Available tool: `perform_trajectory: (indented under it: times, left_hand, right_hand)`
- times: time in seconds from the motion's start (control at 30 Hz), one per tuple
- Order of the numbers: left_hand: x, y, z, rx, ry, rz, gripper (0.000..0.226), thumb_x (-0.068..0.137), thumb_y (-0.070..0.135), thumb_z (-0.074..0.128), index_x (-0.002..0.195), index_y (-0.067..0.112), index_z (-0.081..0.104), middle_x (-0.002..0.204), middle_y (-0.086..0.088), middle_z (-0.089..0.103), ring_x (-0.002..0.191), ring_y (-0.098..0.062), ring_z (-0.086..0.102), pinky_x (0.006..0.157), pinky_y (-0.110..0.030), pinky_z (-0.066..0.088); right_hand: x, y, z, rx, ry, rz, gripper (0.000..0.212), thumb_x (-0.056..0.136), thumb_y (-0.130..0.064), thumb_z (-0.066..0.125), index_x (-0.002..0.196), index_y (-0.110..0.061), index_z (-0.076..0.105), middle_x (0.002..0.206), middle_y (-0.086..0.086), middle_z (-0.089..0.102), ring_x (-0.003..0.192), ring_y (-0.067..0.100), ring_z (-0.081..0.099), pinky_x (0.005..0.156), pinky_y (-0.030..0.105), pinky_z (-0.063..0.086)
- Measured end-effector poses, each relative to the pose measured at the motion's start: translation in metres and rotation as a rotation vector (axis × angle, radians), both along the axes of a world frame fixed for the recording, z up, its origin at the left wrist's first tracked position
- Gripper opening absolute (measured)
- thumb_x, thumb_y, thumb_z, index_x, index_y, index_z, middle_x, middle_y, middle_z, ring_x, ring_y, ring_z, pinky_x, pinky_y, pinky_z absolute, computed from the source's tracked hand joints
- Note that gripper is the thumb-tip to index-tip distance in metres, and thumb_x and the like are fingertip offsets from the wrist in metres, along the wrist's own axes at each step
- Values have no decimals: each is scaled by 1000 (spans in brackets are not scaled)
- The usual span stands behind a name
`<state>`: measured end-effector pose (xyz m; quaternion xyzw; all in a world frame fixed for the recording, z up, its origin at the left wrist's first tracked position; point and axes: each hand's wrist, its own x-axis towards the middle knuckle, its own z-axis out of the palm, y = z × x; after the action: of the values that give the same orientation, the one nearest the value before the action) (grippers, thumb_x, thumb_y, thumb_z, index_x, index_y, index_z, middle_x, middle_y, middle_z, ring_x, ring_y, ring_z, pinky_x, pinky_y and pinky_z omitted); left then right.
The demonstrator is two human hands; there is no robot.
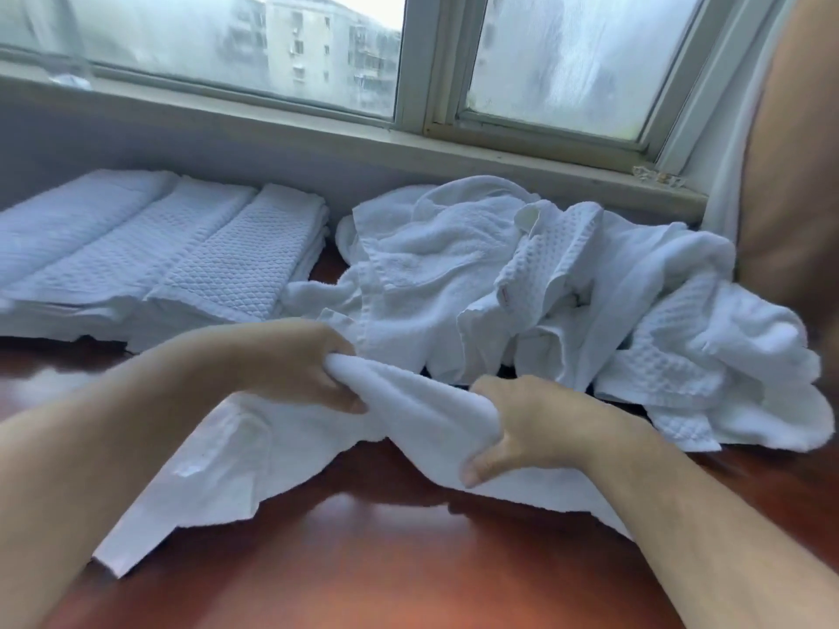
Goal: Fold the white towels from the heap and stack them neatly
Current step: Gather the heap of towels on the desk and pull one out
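Note:
A rumpled heap of white towels lies at the back right of the reddish-brown table. One white towel is pulled out in front of it and drapes loosely over the table toward me. My left hand grips a bunched fold of this towel at its upper left. My right hand grips the same bunched edge a little to the right, thumb underneath. Folded white towels lie stacked in rows at the back left.
A window sill and a window run along the back behind the towels. A tan cushion or chair back stands at the far right edge. Bare table surface lies in front, near me.

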<state>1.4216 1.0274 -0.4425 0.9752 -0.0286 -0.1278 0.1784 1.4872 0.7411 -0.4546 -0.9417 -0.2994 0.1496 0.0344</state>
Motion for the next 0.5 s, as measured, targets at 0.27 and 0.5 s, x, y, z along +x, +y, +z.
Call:
perform_trajectory:
  times: [0.27,0.5]
  left_hand:
    - [-43,21,82,-308,-295,43,47,65,59,65,81,15,61,67,2,57,63,-16,55,59,-33,40]
    - [-79,8,101,-340,-229,35,26,82,50,77,87,29,63,75,21,69,70,-1,65,63,-13,46]
  right_hand:
    - [-18,14,90,418,-115,-53,30,76,-50,46,72,-21,45,72,-4,51,69,17,47,62,35,37]
    - [-40,20,124,698,-704,-83,10,97,-29,57,97,-22,50,81,-2,60,79,26,54,65,35,39]
